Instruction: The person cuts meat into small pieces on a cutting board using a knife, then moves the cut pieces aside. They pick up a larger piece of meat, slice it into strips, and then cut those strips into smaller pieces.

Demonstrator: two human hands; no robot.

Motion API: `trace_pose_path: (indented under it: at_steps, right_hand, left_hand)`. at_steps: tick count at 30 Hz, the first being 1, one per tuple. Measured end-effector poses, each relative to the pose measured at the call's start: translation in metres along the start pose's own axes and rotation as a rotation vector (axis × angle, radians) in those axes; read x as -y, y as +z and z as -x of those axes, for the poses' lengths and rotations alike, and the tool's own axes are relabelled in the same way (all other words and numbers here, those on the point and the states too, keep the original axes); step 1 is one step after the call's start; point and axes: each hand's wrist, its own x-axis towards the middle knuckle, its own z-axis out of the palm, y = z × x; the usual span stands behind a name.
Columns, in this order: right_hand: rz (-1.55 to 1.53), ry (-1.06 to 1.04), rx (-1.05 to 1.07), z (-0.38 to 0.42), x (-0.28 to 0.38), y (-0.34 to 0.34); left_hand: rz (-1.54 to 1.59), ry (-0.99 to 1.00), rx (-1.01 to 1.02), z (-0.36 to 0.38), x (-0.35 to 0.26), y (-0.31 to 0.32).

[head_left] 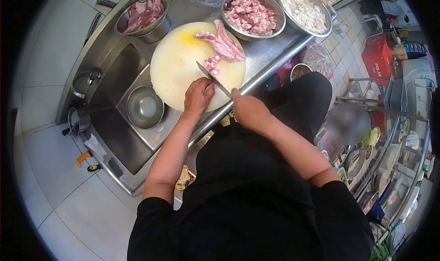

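On a round, pale cutting board (172,73) with a yellow stain, my left hand (198,96) presses a small piece of pink meat (211,87) with its fingers closed. My right hand (251,110) is wrapped round the handle of a knife (215,81), whose blade points up and left, right beside the meat under my left fingers. Small cut meat pieces (211,64) lie just beyond the blade. Larger raw meat strips (224,44) rest near the board's upper right edge.
Beyond the board stand metal bowls of meat slices (143,15), diced meat (250,16) and white pieces (302,9). A sink (110,107) with an empty metal bowl (145,107) lies left. A metal counter edge (275,63) runs in front; shelves (394,164) stand right.
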Motion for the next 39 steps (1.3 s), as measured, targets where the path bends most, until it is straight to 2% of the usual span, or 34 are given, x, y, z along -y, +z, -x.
trace_pose_path:
  at_steps: [4,6,10,13,15,18,20,24,27,30,36,39]
  right_hand:
    - [-0.019,0.015,-0.022,-0.027,0.007,0.011]
    - [-0.019,-0.013,-0.034,-0.028,0.009,0.011]
    - [-0.043,0.001,0.000,0.015,-0.002,0.005]
    - [-0.038,0.118,0.117,0.026,-0.009,0.014]
    - [-0.061,-0.036,-0.031,0.003,-0.018,0.031]
    - [-0.076,0.012,-0.021,-0.041,-0.002,0.017]
    - [-0.035,-0.003,-0.047,-0.041,-0.001,0.007]
    - [0.032,0.003,-0.076,-0.017,0.001,-0.006]
    - [0.034,-0.050,-0.096,0.010,-0.002,-0.001]
    - [0.011,-0.038,-0.060,0.028,0.000,-0.002]
    - [0.042,0.004,0.037,0.045,-0.003,-0.006]
    - [0.021,-0.037,-0.021,0.024,-0.001,0.002]
  left_hand:
    - [0.051,-0.015,0.000,0.000,0.007,0.002]
    - [-0.014,0.026,-0.064,0.000,0.007,0.003]
    - [-0.024,-0.006,-0.079,0.002,0.002,0.005]
    - [-0.034,0.004,-0.069,0.004,0.003,0.006]
    - [-0.011,0.002,-0.042,0.004,0.002,0.006]
    - [-0.046,0.090,-0.055,0.008,0.004,0.004]
    - [-0.022,0.094,-0.055,0.012,0.004,0.001]
    - [0.052,0.050,-0.125,0.015,-0.007,-0.007]
    - [0.119,-0.033,-0.055,0.016,-0.011,-0.015]
    - [-0.005,0.030,-0.018,0.015,0.000,-0.009]
    - [-0.009,0.054,-0.022,0.016,0.005,-0.006]
    - [-0.001,0.040,-0.025,0.013,0.010,-0.001]
